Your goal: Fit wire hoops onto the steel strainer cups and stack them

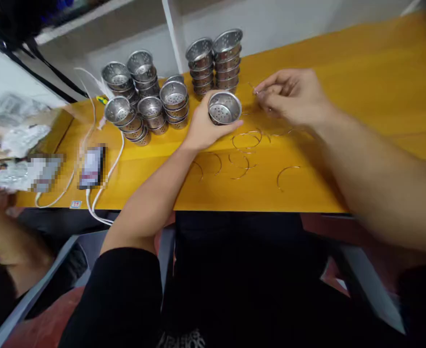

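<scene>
My left hand (201,126) is wrapped round a perforated metal strainer basket (224,107), its open rim tilted toward me above the tabletop. To its right, my right hand (294,96) has its fingertips pinched on a thin wire (251,88); motion smears it, so its full shape is unclear. Several thin curved wires (289,168) lie loose on the table below both hands. Behind and left of my left hand stand stacks of the same strainer baskets (151,107). Two taller stacks (227,60) rise just beyond the held basket.
The yellow wooden table (372,72) meets a wall at the back. On the left lie a phone (92,166), white cables (116,164) and clear plastic bags (24,140). Another person's arm (10,232) rests at the far left edge. Grey chair armrests flank me.
</scene>
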Available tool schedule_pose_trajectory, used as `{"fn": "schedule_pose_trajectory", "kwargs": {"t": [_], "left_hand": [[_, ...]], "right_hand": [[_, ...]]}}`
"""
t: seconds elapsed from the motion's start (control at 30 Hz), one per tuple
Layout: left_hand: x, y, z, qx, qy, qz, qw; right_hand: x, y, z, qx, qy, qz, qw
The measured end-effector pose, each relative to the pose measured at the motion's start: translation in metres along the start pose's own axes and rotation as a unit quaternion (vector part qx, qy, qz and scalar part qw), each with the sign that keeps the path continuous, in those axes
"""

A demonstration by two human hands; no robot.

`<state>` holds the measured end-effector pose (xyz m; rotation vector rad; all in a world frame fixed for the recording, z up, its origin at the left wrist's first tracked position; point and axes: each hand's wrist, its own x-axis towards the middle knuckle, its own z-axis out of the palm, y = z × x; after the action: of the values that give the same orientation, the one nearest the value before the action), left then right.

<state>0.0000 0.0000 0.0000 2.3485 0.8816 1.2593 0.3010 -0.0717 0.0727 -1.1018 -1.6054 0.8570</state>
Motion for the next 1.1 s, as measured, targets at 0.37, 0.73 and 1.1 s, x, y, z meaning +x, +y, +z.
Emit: {"fn": "schedule_pose_trajectory", "kwargs": {"t": [0.37, 0.73, 1.1], "left_hand": [[-0.001, -0.017, 0.016, -0.042, -0.04, 0.057, 0.997], [-0.008, -0.009, 0.018, -0.081, -0.052, 0.014, 0.995], [-0.015, 0.005, 0.028, -0.079, -0.074, 0.037, 0.993]], "right_hand": [[0.005, 0.019, 0.002, -0.039, 0.041, -0.117, 0.992], [-0.014, -0.006, 0.022, -0.061, 0.029, -0.166, 0.984], [-0.024, -0.018, 0.036, -0.135, 0.057, -0.132, 0.98]]}}
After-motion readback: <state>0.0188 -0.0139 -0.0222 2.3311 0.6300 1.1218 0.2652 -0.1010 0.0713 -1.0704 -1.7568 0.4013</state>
